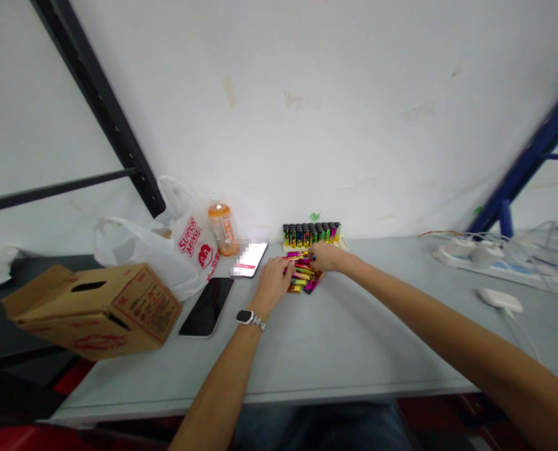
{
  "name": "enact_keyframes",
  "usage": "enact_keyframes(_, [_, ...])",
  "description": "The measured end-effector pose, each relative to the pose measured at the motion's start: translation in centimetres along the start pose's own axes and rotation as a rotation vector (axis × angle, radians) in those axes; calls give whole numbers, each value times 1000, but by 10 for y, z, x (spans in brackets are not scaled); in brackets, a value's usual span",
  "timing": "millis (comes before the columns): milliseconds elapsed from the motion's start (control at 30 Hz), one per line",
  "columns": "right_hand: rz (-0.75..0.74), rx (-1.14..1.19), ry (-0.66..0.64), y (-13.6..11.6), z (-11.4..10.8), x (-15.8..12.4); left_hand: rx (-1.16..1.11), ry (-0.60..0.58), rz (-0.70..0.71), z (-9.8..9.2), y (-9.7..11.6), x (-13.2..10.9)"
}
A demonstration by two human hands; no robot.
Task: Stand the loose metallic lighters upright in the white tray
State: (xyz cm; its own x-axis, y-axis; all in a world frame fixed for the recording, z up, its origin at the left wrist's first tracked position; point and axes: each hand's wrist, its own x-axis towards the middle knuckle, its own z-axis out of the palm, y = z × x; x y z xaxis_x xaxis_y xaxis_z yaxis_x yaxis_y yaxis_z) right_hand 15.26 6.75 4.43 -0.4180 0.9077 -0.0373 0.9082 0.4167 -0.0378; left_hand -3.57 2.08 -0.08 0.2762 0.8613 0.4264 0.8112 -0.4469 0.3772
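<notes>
A small heap of loose, shiny lighters [301, 275] in pink, gold and green lies on the grey table between my hands. My left hand [273, 280], with a watch on its wrist, rests at the heap's left side, fingers stretched over the nearest lighters. From the right, my right hand [328, 256] reaches in with curled fingers closed at a lighter at the heap's upper right; the fingers mostly hide it. Just behind stands a block of upright lighters [309, 234] with black tops, packed in rows in a pale tray, partly covered by my right hand.
Left of my hands lie a black phone [207, 307] and a lit phone screen [250, 259]. Beyond them stand an orange-capped bottle [222, 228], a white plastic bag [185, 250] and a cardboard box [104, 307]. A power strip [504, 266] and a white charger [500, 300] with cables occupy the right.
</notes>
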Motion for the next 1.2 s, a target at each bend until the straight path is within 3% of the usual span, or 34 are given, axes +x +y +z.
enact_keyframes(167, [-30, 61, -25, 8, -1, 9, -166, 95, -5, 3, -4, 2])
enact_keyframes(300, [-62, 229, 114, 16, 4, 0, -358, 221, -82, 5, 0, 4])
enact_keyframes(467, [-119, 948, 261, -4, 24, -27, -625, 241, -120, 7, 17, 3])
enact_keyframes(600, [-91, 1370, 320, -37, 52, -42, -616, 213, -34, 13, 29, 0])
enact_keyframes(733, [-31, 1401, 373, -51, 67, -48, -581, 256, -4, 12, 32, -1])
enact_keyframes(900, [80, 1369, 559, -41, 69, -49, -817, 177, -177, 7, 31, -2])
enact_keyframes(1067, [61, 1262, 525, -39, 71, -50, -1065, 137, -380, 10, 35, -2])
enact_keyframes(1200, [24, 1212, 499, -40, 72, -51, -1035, 152, -480, 11, 41, 1])
